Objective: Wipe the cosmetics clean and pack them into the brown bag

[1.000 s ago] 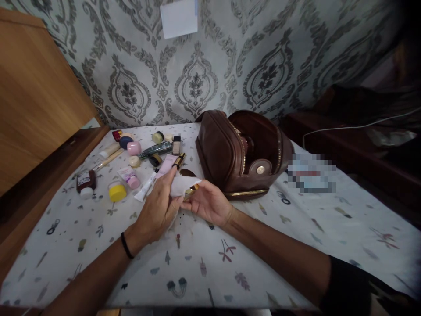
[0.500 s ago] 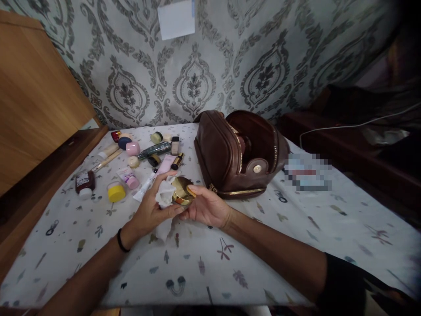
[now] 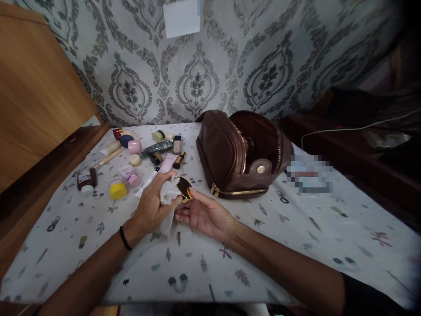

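The left hand (image 3: 153,206) has its grip closed on a crumpled white cloth (image 3: 168,191), fingers on the far side and thumb on the near side; the cloth wraps one side of a gold compact (image 3: 184,188) and a loose end hangs below the palm. The right hand (image 3: 208,215) grips the compact's other side, thumb on its edge, its remaining fingers curled loosely underneath.

The compact is shiny, mirror-like and rounded, tilted, with dark reflections across its face; the cloth hides part of it. Whether it is open or shut, I cannot tell. It is held above the middle of the table (image 3: 204,281), nearer the far edge than the near one.

Just beyond the hands lie a pink tube (image 3: 168,162) and a black-and-gold bottle (image 3: 179,160). A yellow-lidded jar (image 3: 118,190) sits toward the table's left edge. The brown bag (image 3: 243,153) stands unzipped by the far edge, right of the compact.
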Demonstrator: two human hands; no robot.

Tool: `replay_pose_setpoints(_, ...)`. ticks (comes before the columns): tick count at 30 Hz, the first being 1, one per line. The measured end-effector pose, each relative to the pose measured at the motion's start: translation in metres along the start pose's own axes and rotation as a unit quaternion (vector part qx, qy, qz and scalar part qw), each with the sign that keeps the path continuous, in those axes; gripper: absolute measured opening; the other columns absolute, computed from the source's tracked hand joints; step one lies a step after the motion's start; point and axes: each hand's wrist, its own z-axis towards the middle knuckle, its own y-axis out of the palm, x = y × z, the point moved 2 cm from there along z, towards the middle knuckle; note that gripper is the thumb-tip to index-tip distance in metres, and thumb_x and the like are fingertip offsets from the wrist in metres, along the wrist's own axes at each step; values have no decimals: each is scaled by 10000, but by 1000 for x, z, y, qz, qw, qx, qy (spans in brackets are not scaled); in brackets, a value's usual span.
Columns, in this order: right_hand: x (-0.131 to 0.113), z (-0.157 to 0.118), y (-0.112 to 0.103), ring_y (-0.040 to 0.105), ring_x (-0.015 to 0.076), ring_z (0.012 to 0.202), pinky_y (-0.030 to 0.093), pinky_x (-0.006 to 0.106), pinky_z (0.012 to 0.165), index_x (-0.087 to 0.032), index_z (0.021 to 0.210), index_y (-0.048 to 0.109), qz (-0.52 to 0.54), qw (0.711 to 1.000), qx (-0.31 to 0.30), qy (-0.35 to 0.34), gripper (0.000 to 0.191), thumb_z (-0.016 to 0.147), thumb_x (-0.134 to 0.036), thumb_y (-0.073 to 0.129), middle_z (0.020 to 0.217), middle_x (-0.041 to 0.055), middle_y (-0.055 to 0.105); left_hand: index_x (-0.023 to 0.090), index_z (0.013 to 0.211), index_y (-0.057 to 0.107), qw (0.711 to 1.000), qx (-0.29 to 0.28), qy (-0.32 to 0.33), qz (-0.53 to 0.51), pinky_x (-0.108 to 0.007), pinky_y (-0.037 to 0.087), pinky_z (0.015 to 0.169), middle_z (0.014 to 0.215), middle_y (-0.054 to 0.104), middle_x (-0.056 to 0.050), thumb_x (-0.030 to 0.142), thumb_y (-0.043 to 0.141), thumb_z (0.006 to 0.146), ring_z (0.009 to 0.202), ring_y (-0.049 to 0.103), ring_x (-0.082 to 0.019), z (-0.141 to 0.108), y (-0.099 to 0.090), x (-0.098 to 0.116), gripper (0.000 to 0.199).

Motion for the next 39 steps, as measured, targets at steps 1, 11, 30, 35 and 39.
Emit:
replay_pose_setpoints(1,-1,0,-1,674,146,776,535,283,798,-119,1021,657,-1,1000,0,0,353,825,-394,762,870,56,733,177,1229,551,1000,5,-14,-7,-356,474,947,1158,641,-93,376,554,916,1078,614,-243,1,-1,0,371)
replay_pose_setpoints(11,-5,-2,5,650,144,757,519,259,664,-155,1023,660,-10,1000,-1,-7,244,848,-321,692,906,44,727,174,867,620,990,-56,-93,-93,-312,520,760,846,689,-31,468,449,968,804,624,-198,4,1,0,355)
replay_pose_setpoints(30,2,3,1,624,132,677,503,254,642,-177,995,664,1,999,30,22,409,990,-543,482,815,24,705,187,1250,526,998,-34,-3,47,-381,494,919,1149,642,-96,345,692,818,1090,609,-269,-6,14,6,489)
replay_pose_setpoints(35,4,3,1,621,142,693,512,263,616,-178,975,667,-47,999,12,21,437,924,-600,568,807,24,698,184,1040,591,999,-28,-13,31,-332,482,784,956,633,-59,405,572,898,898,602,-226,-1,7,10,264)
replay_pose_setpoints(39,6,2,5,616,141,674,507,255,573,-167,920,663,-74,997,0,3,431,835,-588,697,794,23,691,193,782,579,999,-13,-45,-3,-319,476,740,789,610,-27,433,498,940,760,575,-193,-1,4,6,299)
